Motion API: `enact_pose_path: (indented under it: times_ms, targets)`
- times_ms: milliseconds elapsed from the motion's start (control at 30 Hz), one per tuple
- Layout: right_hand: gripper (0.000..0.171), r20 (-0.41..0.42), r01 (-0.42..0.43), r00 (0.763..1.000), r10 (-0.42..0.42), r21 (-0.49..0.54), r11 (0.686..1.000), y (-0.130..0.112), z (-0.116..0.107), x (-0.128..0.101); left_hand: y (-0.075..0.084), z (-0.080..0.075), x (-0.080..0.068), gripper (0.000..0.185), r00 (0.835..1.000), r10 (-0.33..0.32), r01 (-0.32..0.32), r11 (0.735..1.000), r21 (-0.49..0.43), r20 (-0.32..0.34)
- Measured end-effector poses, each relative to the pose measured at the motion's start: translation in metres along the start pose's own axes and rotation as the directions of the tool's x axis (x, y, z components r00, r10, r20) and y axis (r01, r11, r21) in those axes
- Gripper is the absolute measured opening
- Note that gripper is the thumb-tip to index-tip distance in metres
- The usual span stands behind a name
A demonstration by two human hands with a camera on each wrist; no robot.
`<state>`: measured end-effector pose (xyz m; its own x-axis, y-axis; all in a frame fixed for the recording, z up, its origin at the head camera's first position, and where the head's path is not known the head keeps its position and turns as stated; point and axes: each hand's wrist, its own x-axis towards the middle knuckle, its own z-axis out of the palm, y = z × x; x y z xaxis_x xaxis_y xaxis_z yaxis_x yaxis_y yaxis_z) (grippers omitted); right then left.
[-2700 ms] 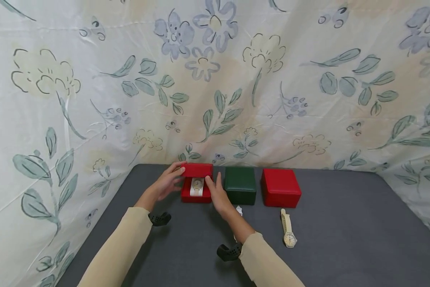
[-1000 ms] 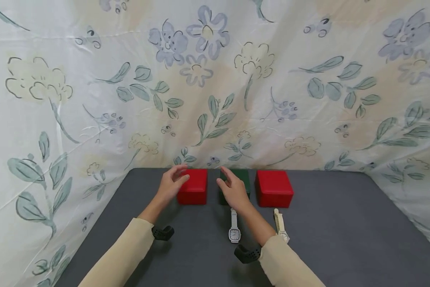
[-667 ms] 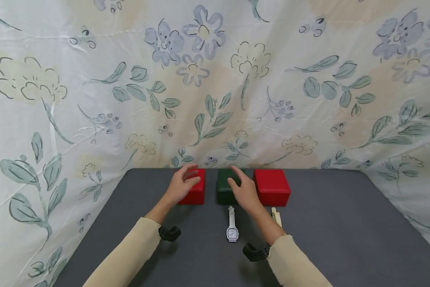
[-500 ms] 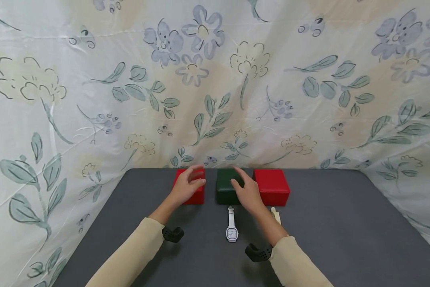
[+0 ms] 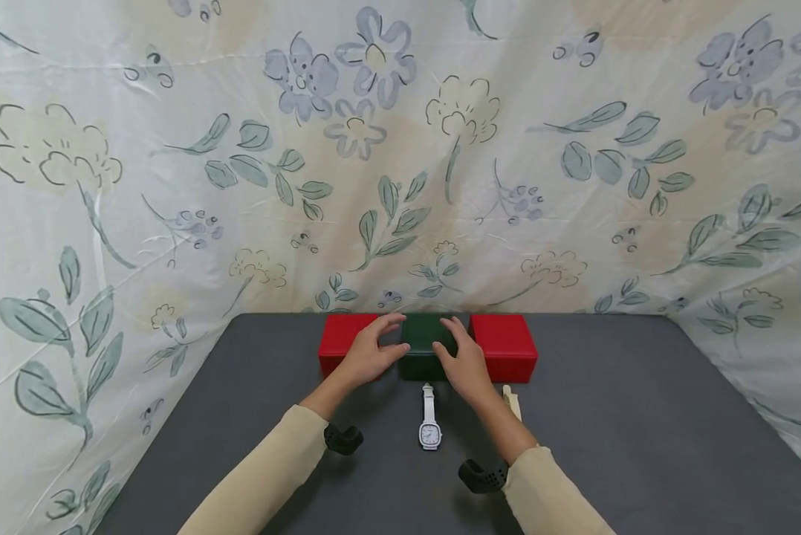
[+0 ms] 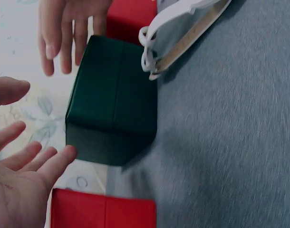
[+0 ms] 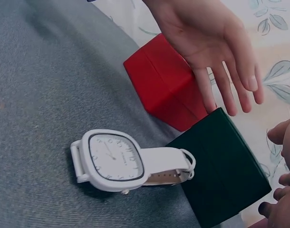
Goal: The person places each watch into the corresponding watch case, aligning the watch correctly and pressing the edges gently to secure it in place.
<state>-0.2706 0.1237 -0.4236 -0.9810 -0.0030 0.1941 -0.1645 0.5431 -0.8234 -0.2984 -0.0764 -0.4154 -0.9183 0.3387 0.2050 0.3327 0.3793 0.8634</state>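
Observation:
A dark green box [image 5: 429,342] with its lid down stands between two red boxes. My left hand [image 5: 371,354], fingers spread, hovers at its left side, in front of the left red box [image 5: 342,342]. In the left wrist view the left fingertips [image 6: 69,153] come close to the green box; whether they touch, I cannot tell. My right hand [image 5: 469,365] is held at the green box's right side, fingers apart, holding nothing. A white-strapped watch [image 5: 430,422] lies in front of the green box, dial toward me.
To the right of the green box stands the right red box [image 5: 504,348]. A cream-strapped watch [image 5: 511,401] lies before it, mostly hidden behind my right forearm. A floral cloth [image 5: 400,148] hangs behind the dark grey table [image 5: 628,431].
The left red box was open with a watch inside; its lid is now down. Both hands have since moved right, the left hand from that red box to the green box's left side.

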Motion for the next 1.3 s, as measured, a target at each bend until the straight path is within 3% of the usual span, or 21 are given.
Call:
enact_pose_path:
  times_ms: [200,500,733,967,1100,1300]
  targets:
    - [0.057,0.014,-0.008,1.0,0.008,-0.002,1.0,0.007,0.005,-0.001,-0.001,0.014,0.002,0.055,0.999,0.037,-0.039,0.994,0.104,0.017]
    - [0.07,0.016,-0.066,0.998,0.066,0.01,0.998,0.016,0.01,-0.003,-0.007,0.029,0.0,0.058,0.999,0.046,-0.045,0.986,0.162,-0.005]
    - [0.087,0.007,-0.113,0.994,0.113,0.02,0.993,0.028,0.016,-0.003,-0.018,0.037,-0.001,0.071,1.0,-0.01,0.009,0.985,0.173,0.0]
    - [0.094,-0.007,-0.118,0.993,0.118,0.015,0.993,0.039,0.02,-0.004,-0.017,0.039,-0.001,0.078,0.995,-0.095,0.092,0.974,0.209,0.008]
    - [0.092,-0.047,-0.116,0.992,0.115,-0.004,0.993,0.043,0.025,-0.005,-0.016,0.039,-0.002,0.078,0.996,-0.089,0.081,0.973,0.216,0.027]
    - [0.088,-0.103,-0.132,0.986,0.13,-0.01,0.991,0.046,0.029,-0.007,-0.015,0.038,-0.002,0.075,0.996,-0.094,0.091,0.978,0.187,0.006]
